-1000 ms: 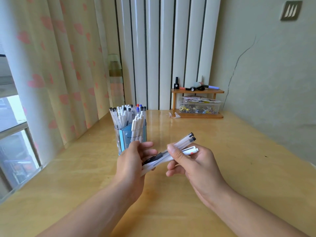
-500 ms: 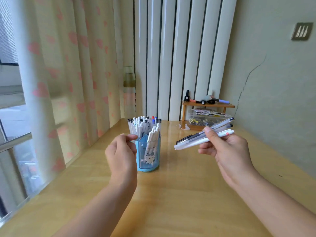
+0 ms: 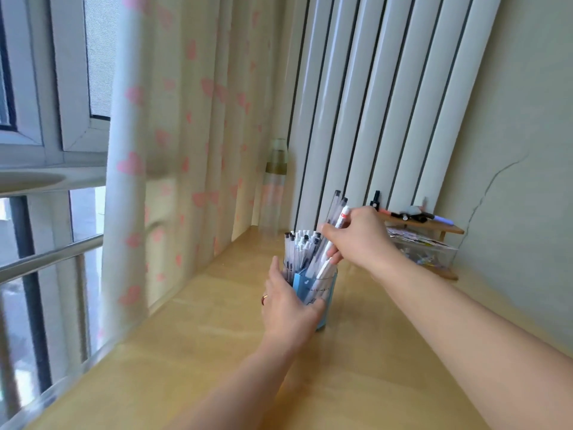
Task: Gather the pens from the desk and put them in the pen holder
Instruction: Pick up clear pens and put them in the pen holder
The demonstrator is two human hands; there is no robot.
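1. Window [image 3: 46, 88]: white frame at far left, a metal rail crossing below it.
2. Curtain [image 3: 173, 144]: pale fabric with pink hearts, hanging along the desk's left edge.
3. Desk [image 3: 217, 352]: light wood top, glossy.
4. Left hand [image 3: 286, 301]: fingers and thumb curled round the pen holder's near side, gripping it; a ring on one finger.
5. Pen holder [image 3: 322, 290]: clear blue cup, upright on the desk, crowded with white-barrelled pens.
6. Bundle of pens [image 3: 336, 212]: several, tilted, lower ends inside the holder's mouth, caps pointing up and right.
7. Right hand [image 3: 356, 235]: above the holder, fingers closed round the bundle.
8. Vertical blinds [image 3: 387, 97]: white slats behind the desk.
9. Small wooden shelf [image 3: 434, 226]: at the desk's far right, markers lying on top, a clear box beneath; contents too blurred to tell.
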